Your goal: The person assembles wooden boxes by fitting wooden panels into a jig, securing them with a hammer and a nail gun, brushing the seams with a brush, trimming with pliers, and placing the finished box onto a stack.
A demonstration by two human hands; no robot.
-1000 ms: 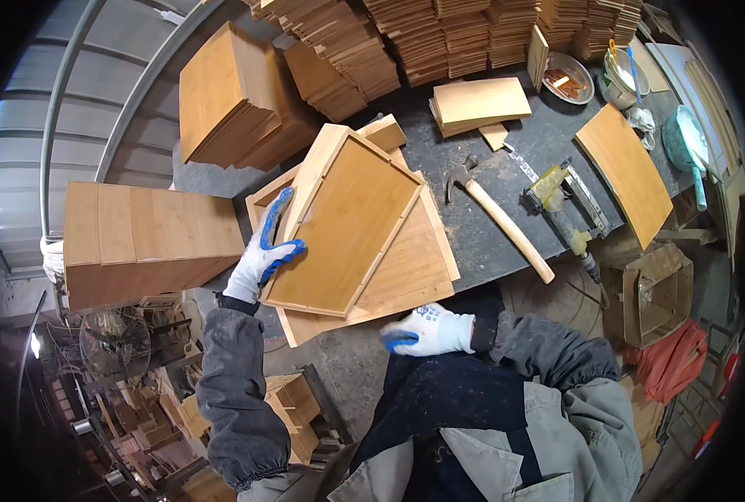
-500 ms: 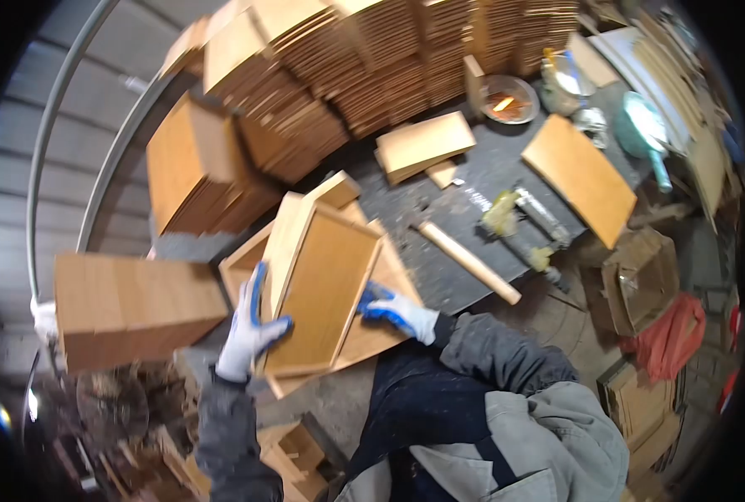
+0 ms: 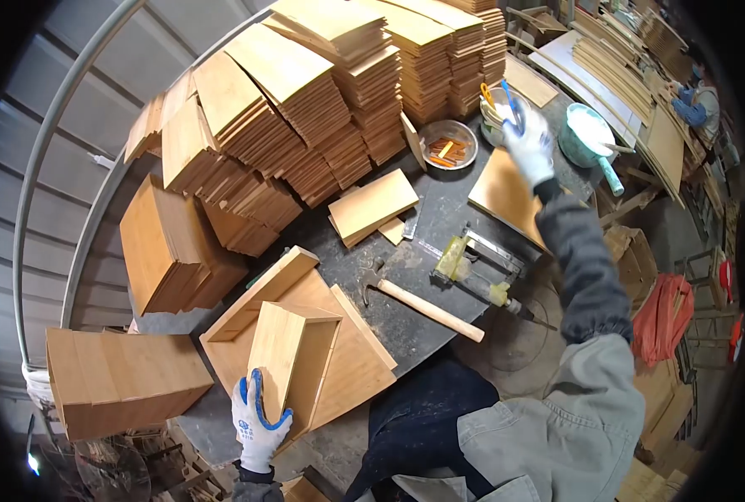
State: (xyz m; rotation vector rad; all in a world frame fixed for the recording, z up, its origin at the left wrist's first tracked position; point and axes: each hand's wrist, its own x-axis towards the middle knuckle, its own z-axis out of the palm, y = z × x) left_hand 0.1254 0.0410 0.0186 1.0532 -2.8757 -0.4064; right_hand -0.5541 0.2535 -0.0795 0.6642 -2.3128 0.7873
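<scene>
My left hand [image 3: 259, 422], in a white and blue glove, grips the near side of a small open wooden box [image 3: 284, 347], thumb apart from the fingers. That box stands tilted on a larger wooden tray-like piece [image 3: 351, 381] with raised edges. My right hand [image 3: 529, 146], gloved too, is stretched far across the table over a container [image 3: 491, 125] with orange and blue items sticking out. Its fingers are blurred and partly hidden, so any hold is unclear. Between the hands lie a claw hammer [image 3: 427, 309] and a yellow-taped tool [image 3: 473, 268].
Tall stacks of wooden panels [image 3: 305, 79] line the table's back. Beside them is a metal bowl [image 3: 449, 144] of orange-brown pieces. A teal dipper [image 3: 586, 134] with white contents stands at right. A wooden block stack [image 3: 125, 376] is at left. Another person [image 3: 700, 105] is far right.
My right hand has left the wooden box and reached up and right to the container. My left hand keeps its hold; the box has turned, showing its open side. The view has shifted right.
</scene>
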